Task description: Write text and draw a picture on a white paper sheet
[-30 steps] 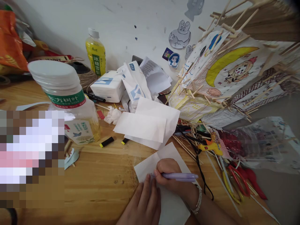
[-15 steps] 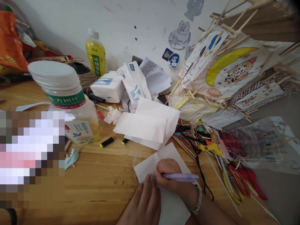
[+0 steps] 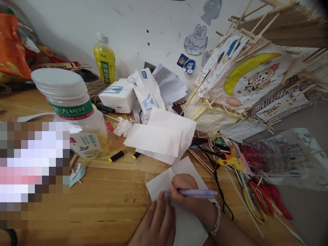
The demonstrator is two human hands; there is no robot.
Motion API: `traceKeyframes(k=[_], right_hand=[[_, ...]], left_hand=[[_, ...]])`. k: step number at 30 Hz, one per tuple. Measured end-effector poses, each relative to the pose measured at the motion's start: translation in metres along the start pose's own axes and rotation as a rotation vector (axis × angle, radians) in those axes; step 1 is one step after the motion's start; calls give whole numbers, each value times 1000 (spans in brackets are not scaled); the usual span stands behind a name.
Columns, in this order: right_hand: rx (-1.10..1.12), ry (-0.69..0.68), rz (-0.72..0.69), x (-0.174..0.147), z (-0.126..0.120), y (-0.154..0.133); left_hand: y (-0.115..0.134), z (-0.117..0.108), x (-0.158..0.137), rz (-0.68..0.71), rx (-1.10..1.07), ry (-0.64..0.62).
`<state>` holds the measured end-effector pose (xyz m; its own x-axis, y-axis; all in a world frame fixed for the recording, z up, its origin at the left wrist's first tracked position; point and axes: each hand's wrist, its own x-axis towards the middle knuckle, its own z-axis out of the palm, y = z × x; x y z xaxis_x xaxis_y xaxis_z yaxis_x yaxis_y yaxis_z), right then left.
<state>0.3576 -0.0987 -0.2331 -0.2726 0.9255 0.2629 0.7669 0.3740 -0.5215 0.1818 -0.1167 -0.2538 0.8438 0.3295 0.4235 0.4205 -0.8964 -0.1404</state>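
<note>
On the wooden table lies a white sheet of paper (image 3: 188, 218) with a crease across it. My right hand (image 3: 186, 191) is closed around a light purple pen (image 3: 198, 193), its tip near the sheet's left part. A few small dark marks show on the paper by the tip. My left hand (image 3: 161, 218) rests flat with fingers stretched out, its fingertips on the sheet just below those marks. Two more white papers (image 3: 153, 138) lie overlapping beyond the sheet. A black marker cap (image 3: 116, 156) with a yellow end lies to the left.
A big plastic bottle (image 3: 69, 112) and a yellow drink bottle (image 3: 104, 59) stand at left. Tissue packs (image 3: 119, 95) sit at the back. On the right are a paper-and-stick lantern frame (image 3: 251, 75), a yellow glue gun (image 3: 230, 162), scissors (image 3: 261, 198) and a black cable (image 3: 220, 191).
The pen tip and right hand have shifted very slightly right, and the marks beside the tip show more clearly. My left hand stays in place.
</note>
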Motion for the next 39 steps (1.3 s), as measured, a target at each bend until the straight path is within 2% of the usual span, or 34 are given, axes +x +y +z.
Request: traceKeyframes(k=[5, 10, 22, 28, 39], right_hand=[[15, -15, 6, 1, -3, -2], [39, -38, 27, 1, -3, -3], [69, -9, -5, 2, -2, -2], [49, -15, 3, 1, -1, -1], [44, 17, -20, -1, 3, 1]], left_hand=[[0, 1, -1, 17, 22, -23], [-1, 0, -1, 13, 20, 5], [0, 3, -2, 18, 35, 7], [1, 3, -2, -1, 27, 48], [1, 4, -1, 8, 26, 20]])
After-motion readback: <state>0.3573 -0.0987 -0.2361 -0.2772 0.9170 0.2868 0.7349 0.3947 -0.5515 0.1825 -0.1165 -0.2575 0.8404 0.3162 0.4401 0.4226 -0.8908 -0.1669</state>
